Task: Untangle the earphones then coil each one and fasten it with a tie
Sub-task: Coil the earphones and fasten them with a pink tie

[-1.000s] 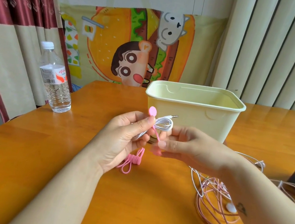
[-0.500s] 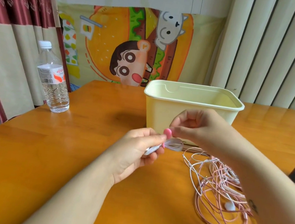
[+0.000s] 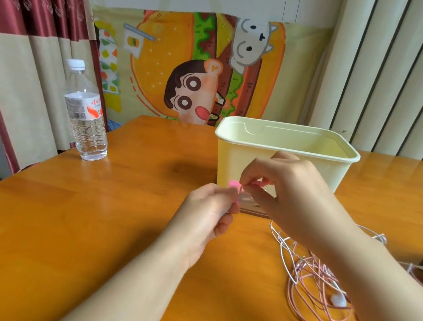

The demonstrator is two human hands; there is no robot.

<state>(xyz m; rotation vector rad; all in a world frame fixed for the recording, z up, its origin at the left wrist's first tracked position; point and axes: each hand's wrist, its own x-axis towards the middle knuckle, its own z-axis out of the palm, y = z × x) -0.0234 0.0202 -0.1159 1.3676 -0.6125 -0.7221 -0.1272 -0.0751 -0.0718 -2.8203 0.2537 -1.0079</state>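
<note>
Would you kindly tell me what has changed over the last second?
The right hand rose from beside the coiled earphone to above it and now pinches the pink tie there. The left hand sank slightly, still gripping the coil. The bin, the bottle and the tangled cables stayed put.

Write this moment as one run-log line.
step: tying coil | left hand: grips coiled earphone, mostly hidden | right hand: pinches pink tie | other earphones: tangled on table
</note>
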